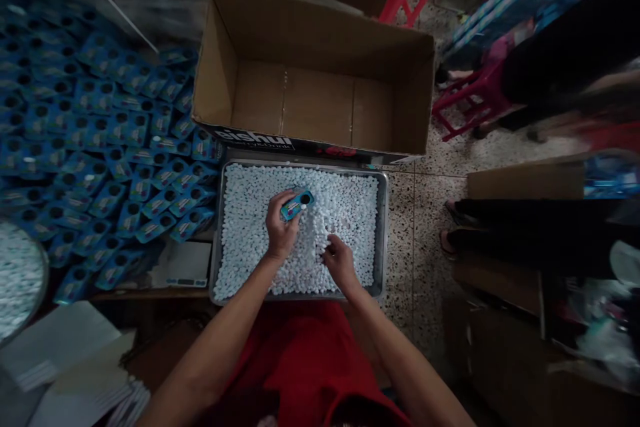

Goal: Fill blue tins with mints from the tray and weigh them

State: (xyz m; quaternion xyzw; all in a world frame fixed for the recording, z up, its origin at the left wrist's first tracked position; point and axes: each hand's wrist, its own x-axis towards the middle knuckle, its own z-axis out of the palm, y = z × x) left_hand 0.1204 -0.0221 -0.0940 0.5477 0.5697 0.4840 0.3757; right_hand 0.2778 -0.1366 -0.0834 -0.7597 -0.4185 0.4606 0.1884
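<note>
My left hand (283, 227) is wrapped round a small blue box (298, 204) with a dark round hole near one end. It holds the box tilted, just above a metal tray (385, 233) filled with small white pellets (255, 240). Down among the pellets, right of the box, my right hand (343, 265) has its fingers curled together on some of them. How many pellets lie between those fingers is hidden. The pellets form a ridge between my two hands.
Many similar blue boxes (120, 127) lie massed on the left. An open cardboard carton (320, 97) stands behind the tray. A round container of white pellets (45, 267) is at the left edge. On the right are a pink stool (475, 97) and other people's legs (525, 217).
</note>
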